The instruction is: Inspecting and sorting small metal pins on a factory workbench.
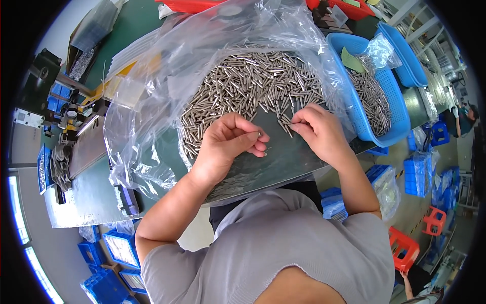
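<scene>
- The left hand (233, 139) hangs above the near side of the worktop, with thumb and forefinger pinched on what looks like the small end of a metal piece (259, 134), most of it hidden in the grip, and the other fingers loosely curled
- The right hand (319, 129) reaches in from the right, its thumb and forefinger meeting at a few slim, silver-grey metal pins (284, 125) at the near edge of the heap; the tips touch or nearly touch them, and I cannot tell whether one is grasped
- These outlying pins lie just left of the right fingers, between the two hands and nearer the right one; the nearest pins slant with their long axes running from upper left down to lower right, one end toward the person
- Beyond both hands, the wide heap of silver-grey, pointed metal pins (243, 81) spreads in an arc on the dark green, flat worktop (304, 157), its pins pointing in many directions
- A crumpled, clear plastic sheet or bag (144, 147) borders the heap on its far side and both flanks
- Right of the heap, a light blue, perforated plastic basket (401, 109) holds more such pins, with a green paper slip (351, 61) on top
</scene>
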Available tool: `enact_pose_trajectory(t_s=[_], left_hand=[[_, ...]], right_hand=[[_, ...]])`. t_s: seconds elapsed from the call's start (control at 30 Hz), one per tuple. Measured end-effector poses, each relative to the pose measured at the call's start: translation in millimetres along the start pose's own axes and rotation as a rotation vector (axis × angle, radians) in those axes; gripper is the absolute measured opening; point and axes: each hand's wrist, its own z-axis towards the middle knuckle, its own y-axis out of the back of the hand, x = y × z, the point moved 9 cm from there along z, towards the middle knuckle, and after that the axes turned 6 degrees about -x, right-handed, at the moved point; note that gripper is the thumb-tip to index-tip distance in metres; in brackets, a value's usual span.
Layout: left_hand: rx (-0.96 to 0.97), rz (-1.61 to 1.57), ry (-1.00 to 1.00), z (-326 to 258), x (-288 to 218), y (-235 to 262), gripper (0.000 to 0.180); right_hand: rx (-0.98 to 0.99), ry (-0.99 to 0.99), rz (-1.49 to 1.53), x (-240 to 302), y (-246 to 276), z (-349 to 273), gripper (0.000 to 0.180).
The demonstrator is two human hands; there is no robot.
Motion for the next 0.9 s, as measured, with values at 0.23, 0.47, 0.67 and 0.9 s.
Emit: enact_pose_trajectory(t_s=[0.23,0.47,0.67,0.9], left_hand=[[0.033,0.005,0.033,-1,3,-4,0.003],[0.023,0.004,0.047,-2,4,-4,0.004],[0.078,0.025,0.021,-4,6,-7,0.004],[0.054,0.034,0.009,-2,4,-6,0.003]], right_hand=[[0.087,-0.181,0.657,19,-9,4,0.007],[0.131,-0.183,0.645,25,-13,6,0.008],[0.256,-0.27,0.799,32,-33,7,0.009],[0.185,-0.27,0.89,30,-36,7,0.011]])
